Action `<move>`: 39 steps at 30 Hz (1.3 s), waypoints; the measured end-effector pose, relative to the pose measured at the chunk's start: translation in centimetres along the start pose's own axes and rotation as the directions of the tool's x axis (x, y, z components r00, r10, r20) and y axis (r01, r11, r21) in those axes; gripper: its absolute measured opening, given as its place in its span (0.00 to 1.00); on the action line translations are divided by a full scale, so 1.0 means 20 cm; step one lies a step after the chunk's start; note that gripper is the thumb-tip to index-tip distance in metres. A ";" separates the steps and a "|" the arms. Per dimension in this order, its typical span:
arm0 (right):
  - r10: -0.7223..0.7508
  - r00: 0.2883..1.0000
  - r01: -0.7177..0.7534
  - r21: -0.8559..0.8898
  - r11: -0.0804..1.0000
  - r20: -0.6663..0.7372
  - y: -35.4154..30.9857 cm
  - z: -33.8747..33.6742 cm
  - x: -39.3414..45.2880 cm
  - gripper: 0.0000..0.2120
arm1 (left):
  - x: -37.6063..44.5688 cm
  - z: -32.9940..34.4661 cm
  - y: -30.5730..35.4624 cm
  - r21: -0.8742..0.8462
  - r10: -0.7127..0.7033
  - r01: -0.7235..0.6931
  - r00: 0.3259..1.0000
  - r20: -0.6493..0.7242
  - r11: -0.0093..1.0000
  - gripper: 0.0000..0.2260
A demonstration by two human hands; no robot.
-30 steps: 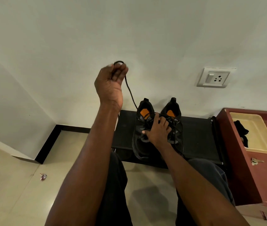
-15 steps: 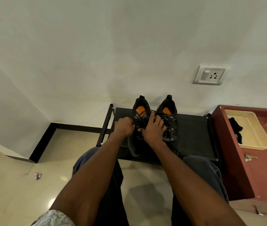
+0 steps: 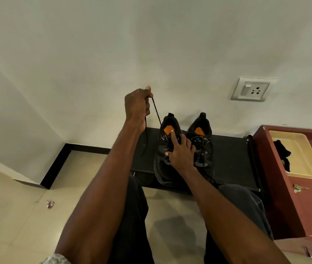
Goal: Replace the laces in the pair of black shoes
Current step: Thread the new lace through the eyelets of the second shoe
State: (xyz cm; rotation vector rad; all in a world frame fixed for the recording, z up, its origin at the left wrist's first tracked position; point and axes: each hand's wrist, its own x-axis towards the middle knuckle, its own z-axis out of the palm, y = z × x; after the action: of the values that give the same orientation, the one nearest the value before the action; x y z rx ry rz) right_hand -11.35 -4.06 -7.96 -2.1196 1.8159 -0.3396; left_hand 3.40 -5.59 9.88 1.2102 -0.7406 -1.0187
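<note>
Black shoes [image 3: 184,149] stand side by side on a low dark rack [image 3: 233,159], toes toward the person. The right hand [image 3: 181,153] presses flat on the left shoe, fingers spread — the left hand [image 3: 137,105] pinches the lace [image 3: 156,111], drawn taut up and leftward from the eyelets.

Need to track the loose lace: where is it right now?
Head view: the lace runs up from the left shoe on the rack into the raised left hand, left of centre.
</note>
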 end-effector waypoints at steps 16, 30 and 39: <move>-0.002 0.997 0.007 -0.061 0.998 0.076 0.01 0.00 0.05 0.36 | -0.08 0.07 0.08 -0.026 0.110 -0.110 0.994 0.012 0.994 0.17; 0.005 0.999 -0.001 0.106 0.994 -0.036 0.05 -0.22 0.10 0.11 | -0.02 -0.16 -0.50 0.946 -0.019 -0.293 0.954 0.298 0.138 0.16; -0.223 0.961 -0.164 0.986 0.026 0.166 0.03 -0.57 0.00 0.11 | -0.03 -0.17 -0.62 0.785 -0.303 0.034 0.932 0.198 0.619 0.07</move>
State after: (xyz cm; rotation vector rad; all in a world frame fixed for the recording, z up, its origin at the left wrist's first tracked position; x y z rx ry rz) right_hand -16.31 -5.10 2.37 -0.9677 0.7208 -0.9472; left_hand 3.35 -4.14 -2.99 1.9195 -1.4415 -1.0957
